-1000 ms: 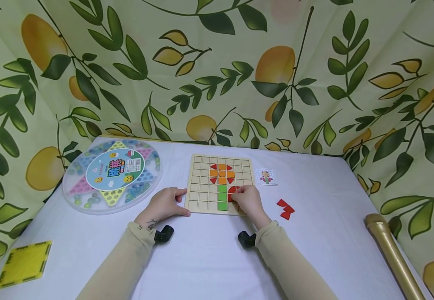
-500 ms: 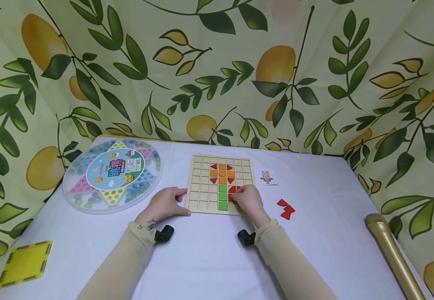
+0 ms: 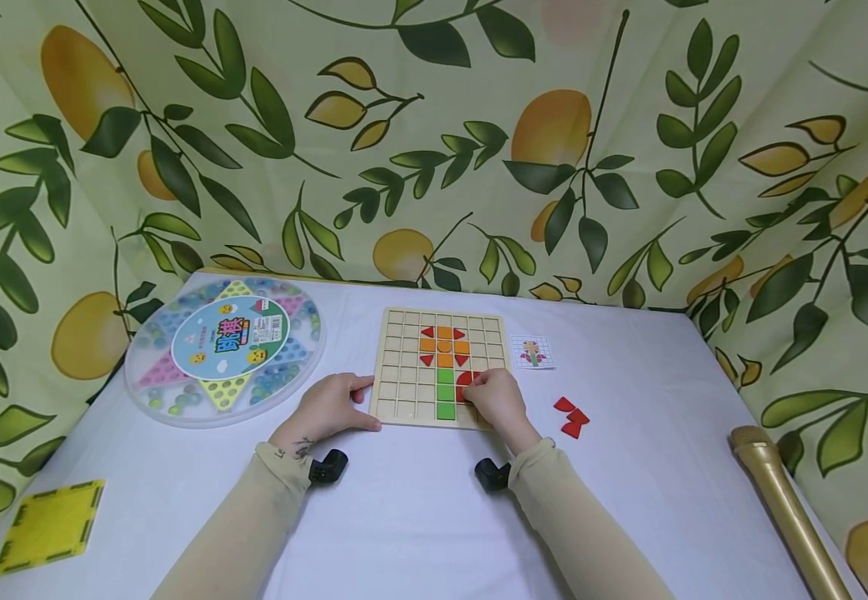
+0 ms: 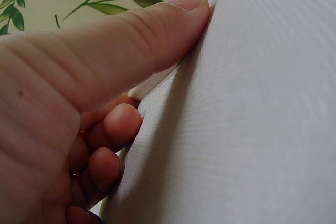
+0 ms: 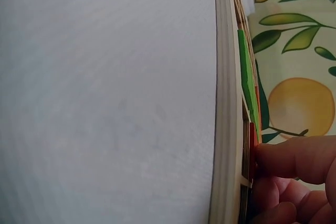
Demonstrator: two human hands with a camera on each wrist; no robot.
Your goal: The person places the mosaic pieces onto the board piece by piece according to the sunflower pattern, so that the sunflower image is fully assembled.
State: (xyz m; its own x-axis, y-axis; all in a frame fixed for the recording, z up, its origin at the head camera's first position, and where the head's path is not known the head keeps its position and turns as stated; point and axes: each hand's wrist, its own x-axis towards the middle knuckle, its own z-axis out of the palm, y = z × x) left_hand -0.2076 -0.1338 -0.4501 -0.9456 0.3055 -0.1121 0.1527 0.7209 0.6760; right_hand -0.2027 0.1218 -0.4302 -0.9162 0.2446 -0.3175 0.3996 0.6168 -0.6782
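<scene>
A wooden grid board (image 3: pixel 407 367) lies on the white-covered table. Orange squares (image 3: pixel 444 332), small red triangles (image 3: pixel 428 332) and a column of green squares (image 3: pixel 445 393) fill some of its cells. My left hand (image 3: pixel 332 402) holds the board's near left corner, thumb along the near edge and fingers at the left side. Over the lower right cells, my right hand (image 3: pixel 497 398) has its fingertips on a red piece (image 5: pixel 252 148) beside the green column; the hand partly covers it. Further red pieces (image 3: pixel 467 380) show in the cells there. Several loose red pieces (image 3: pixel 573 416) lie right of the board.
A small pattern card (image 3: pixel 533 352) lies by the board's right edge. A round marble-game board (image 3: pixel 225 352) sits at the back left. At front left is a yellow square plate (image 3: pixel 49 528); a gold microphone (image 3: pixel 786 508) lies along the right edge. A patterned curtain (image 3: pixel 434 150) hangs behind.
</scene>
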